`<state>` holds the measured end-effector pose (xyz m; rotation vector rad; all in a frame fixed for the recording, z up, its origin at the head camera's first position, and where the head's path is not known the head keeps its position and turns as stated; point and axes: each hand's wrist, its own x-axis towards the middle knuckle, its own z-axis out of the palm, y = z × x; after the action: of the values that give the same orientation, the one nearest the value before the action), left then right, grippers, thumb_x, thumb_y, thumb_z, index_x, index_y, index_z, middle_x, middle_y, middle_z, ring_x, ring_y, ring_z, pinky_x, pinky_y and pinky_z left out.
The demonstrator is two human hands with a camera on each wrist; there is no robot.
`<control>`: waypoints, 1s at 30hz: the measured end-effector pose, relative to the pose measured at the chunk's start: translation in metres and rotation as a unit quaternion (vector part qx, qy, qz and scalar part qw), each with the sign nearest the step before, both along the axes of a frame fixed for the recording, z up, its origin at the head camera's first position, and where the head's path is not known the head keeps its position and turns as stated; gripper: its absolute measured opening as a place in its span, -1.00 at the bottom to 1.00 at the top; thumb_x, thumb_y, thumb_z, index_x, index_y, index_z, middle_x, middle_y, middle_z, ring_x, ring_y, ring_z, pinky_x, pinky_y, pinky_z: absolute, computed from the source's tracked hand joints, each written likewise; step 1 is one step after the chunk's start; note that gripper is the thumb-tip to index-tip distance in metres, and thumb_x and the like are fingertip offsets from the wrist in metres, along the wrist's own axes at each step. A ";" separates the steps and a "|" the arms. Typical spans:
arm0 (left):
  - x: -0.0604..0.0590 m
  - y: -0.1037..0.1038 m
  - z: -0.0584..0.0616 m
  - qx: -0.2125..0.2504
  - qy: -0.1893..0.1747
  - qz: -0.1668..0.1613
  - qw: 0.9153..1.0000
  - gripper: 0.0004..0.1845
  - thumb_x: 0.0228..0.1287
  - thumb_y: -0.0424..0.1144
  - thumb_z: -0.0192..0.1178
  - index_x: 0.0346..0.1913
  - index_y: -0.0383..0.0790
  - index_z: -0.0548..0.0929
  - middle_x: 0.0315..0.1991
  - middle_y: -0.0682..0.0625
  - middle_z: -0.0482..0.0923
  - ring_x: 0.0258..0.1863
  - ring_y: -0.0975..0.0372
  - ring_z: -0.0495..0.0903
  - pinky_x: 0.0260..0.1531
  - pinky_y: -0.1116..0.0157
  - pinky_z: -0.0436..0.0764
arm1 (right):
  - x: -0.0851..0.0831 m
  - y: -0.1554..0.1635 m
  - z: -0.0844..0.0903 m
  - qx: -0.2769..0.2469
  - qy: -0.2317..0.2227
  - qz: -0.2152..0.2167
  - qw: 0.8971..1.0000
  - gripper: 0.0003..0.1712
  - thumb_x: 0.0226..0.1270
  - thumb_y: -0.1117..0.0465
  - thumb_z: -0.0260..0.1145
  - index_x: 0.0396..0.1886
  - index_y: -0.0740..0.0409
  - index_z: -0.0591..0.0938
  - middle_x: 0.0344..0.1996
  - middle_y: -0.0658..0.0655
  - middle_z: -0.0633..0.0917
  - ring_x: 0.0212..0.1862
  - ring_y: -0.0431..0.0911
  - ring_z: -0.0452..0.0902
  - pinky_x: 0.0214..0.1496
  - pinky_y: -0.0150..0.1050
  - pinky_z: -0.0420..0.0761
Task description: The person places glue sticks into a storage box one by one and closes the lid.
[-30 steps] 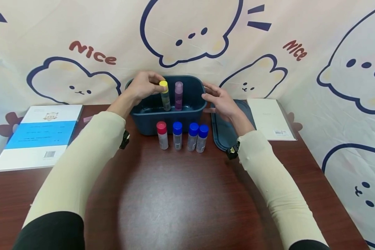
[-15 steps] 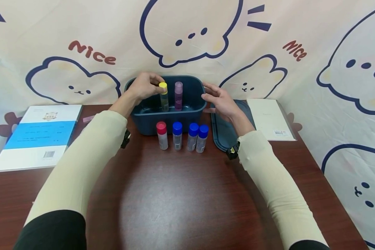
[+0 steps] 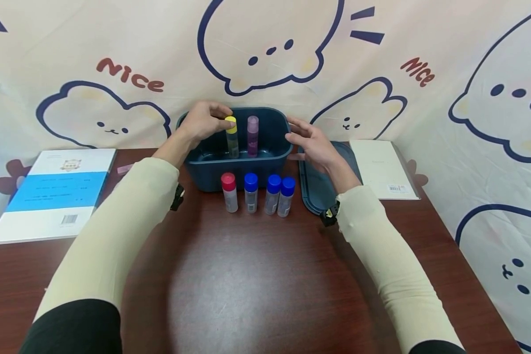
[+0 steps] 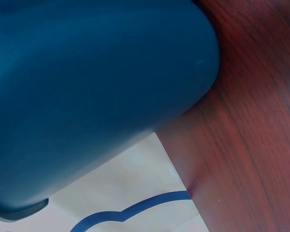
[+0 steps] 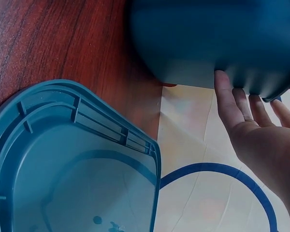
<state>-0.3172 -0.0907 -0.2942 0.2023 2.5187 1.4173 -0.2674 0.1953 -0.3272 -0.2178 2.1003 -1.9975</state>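
In the head view my left hand [image 3: 203, 121] pinches the yellow cap of a small clear bottle [image 3: 232, 142], which stands upright inside the dark blue bin [image 3: 217, 174]. A purple bottle [image 3: 252, 137] stands just right of it in the bin. My right hand [image 3: 314, 145] is at the bin's right end. In the right wrist view its nearly straight fingers [image 5: 225, 99] touch the outer wall, with the thumb at the rim. Only the outside of the bin [image 4: 101, 82] shows in the left wrist view; the left fingers are hidden there.
In front of the bin stand a red-capped bottle [image 3: 229, 194] and three blue-capped ones [image 3: 250, 194]. The bin's lid [image 3: 311, 191] lies to the right, beside a cream book [image 3: 380, 167]. A blue-and-white book [image 3: 55, 191] lies left. Patterned cloth [image 3: 265, 44] hangs close behind.
The yellow-capped bottle has shifted very slightly left within the bin and now stands straighter, still pinched by my left hand. My right hand stays at the bin's end.
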 end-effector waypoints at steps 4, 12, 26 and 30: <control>0.002 -0.002 0.004 0.008 0.004 0.003 1.000 -0.55 0.45 -0.23 0.26 0.32 -0.31 0.55 0.28 -0.19 0.48 0.17 0.03 0.45 0.30 0.20 0.47 | 0.000 -0.001 0.001 -0.003 0.001 0.002 1.000 -0.39 0.61 0.27 0.12 0.57 0.01 0.29 0.45 0.15 0.37 0.38 0.11 0.36 0.19 0.22 0.57; 0.007 -0.005 0.012 0.025 0.007 0.015 1.000 -0.57 0.47 -0.25 0.23 0.31 -0.32 0.54 0.24 -0.19 0.49 0.13 0.05 0.47 0.27 0.20 0.50 | 0.002 -0.001 0.005 -0.002 -0.003 0.002 1.000 -0.38 0.61 0.27 0.12 0.58 0.01 0.27 0.47 0.16 0.35 0.40 0.14 0.33 0.21 0.25 0.54; 0.055 -0.032 0.035 0.027 0.099 -0.022 0.995 -0.54 0.41 -0.12 0.31 0.26 -0.25 0.59 0.21 -0.16 0.59 0.19 0.08 0.55 0.28 0.10 0.49 | 0.002 0.001 0.000 -0.014 -0.010 0.009 1.000 -0.42 0.65 0.18 0.05 0.59 -0.04 0.27 0.48 0.13 0.32 0.43 0.10 0.29 0.25 0.26 0.51; 0.068 -0.039 0.037 0.029 0.099 -0.054 0.993 -0.55 0.38 -0.10 0.35 0.24 -0.22 0.61 0.19 -0.15 0.61 0.16 0.10 0.57 0.26 0.07 0.52 | 0.002 0.001 0.000 -0.014 -0.009 0.006 1.000 -0.40 0.64 0.23 0.08 0.59 -0.02 0.26 0.47 0.16 0.32 0.43 0.09 0.26 0.25 0.24 0.51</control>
<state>-0.2488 -0.1294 -0.2576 0.5043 2.5765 1.4962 -0.2651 0.1964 -0.3268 -0.2176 2.0573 -2.0144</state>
